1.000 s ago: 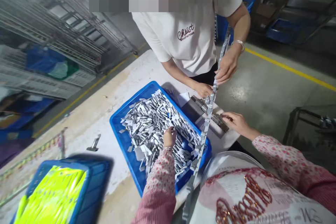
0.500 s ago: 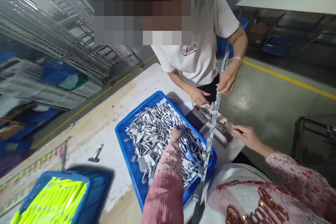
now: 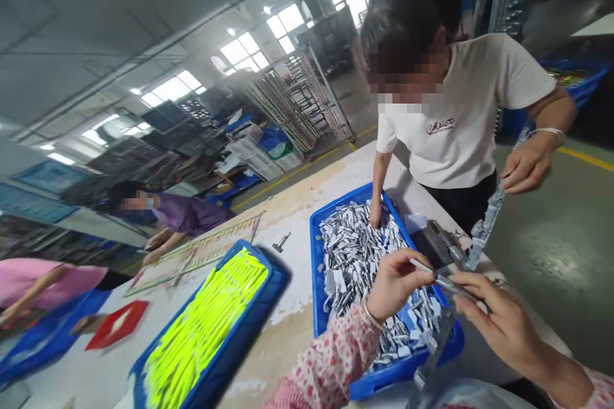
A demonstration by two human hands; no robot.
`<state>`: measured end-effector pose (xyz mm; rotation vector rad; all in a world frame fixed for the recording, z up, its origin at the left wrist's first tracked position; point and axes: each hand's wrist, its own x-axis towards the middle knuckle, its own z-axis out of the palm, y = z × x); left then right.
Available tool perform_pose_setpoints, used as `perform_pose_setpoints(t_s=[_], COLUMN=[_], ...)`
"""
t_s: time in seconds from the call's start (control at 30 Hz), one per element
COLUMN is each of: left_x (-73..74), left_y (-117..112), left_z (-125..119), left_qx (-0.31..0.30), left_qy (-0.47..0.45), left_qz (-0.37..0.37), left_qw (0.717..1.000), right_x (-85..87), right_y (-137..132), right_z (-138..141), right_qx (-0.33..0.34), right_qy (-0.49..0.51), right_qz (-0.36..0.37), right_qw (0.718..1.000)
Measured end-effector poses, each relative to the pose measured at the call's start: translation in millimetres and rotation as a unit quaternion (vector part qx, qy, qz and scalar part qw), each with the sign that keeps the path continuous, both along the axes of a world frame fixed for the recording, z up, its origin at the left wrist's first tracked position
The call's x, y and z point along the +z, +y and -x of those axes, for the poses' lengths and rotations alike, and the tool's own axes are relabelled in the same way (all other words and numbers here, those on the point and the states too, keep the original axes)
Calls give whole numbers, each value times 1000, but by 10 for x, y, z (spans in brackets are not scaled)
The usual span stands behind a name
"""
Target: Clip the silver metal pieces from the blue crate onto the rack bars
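A blue tray [image 3: 317,307] on the white table holds a heap of small silver metal pieces [image 3: 352,252]. Above its near right part, my left hand [image 3: 393,284] pinches one thin silver piece [image 3: 434,276] between thumb and fingers. My right hand [image 3: 499,323] meets it from the right, its fingers closed on the same piece's other end. A long strip of joined metal parts [image 3: 484,233] runs up past my hands. A co-worker in a white shirt holds that strip's upper part with one hand [image 3: 525,166] and reaches into the tray with the other [image 3: 375,216].
A second blue tray [image 3: 261,307] with bright yellow pieces stands at the near left. A small metal part [image 3: 281,243] lies loose on the table. A grey metal fixture [image 3: 439,239] sits beside the tray. Other people work at the far left, by a red tray [image 3: 118,326].
The view has swung up and left. My left hand has lifted out of the heap with a silver piece. My right hand has left the grey fixture and come to that piece.
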<state>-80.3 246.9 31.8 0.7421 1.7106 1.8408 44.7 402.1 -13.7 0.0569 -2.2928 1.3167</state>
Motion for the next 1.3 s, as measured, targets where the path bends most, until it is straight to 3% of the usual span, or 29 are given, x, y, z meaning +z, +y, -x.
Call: perform_pose_setpoints(t_s=[0.13,0.27,0.37,0.43,0.53,0.57,0.63,0.7,0.73,0.8,0.9,1.0,1.1,1.2,1.23,1.3], left_x=[11,-58,-61,-25,73,109,162,174,164,122,56,15,-43,-157,-203,-295], left_y=[-102,-124,-67,-42,-56,-70,-96,-103,-98,-77,-30,30,95,180,217,303], left_z=[-77,-46,-54,-89,-164,-178,-169,-129,-113,-116,-194,-229,-123,58,112,189], left_qx=[25,43,49,-38,-308,-353,-322,-234,-220,-237,-236,-184,-113,-18,4,26], left_qy=[89,-18,-77,-115,-169,-170,-147,-129,-140,-198,-302,-308,-263,-189,-156,-100], left_qz=[77,83,56,37,42,45,49,52,58,65,67,73,52,22,20,26], left_qw=[993,995,994,992,935,919,934,962,964,949,921,931,957,982,987,994], right_x=[-198,-328,-356,-348,-295,-267,-204,-139,-104,-28,86,130,11,-253,-350,-523], right_y=[35,10,-29,-50,-87,-98,-94,-46,-12,51,89,77,94,176,209,261], right_z=[-34,-80,-89,-96,-125,-131,-121,-90,-75,-62,-71,-69,-25,51,78,131], right_qx=[-18,-16,-42,12,187,226,194,131,103,90,129,107,-7,-156,-186,-185], right_qy=[-46,-99,-126,-163,-203,-201,-148,-112,-103,-94,-82,-39,19,6,-19,-82], right_qz=[70,164,289,390,477,481,496,476,453,398,321,213,187,178,151,70], right_qw=[996,981,948,906,834,823,833,862,880,908,935,970,982,971,971,977])
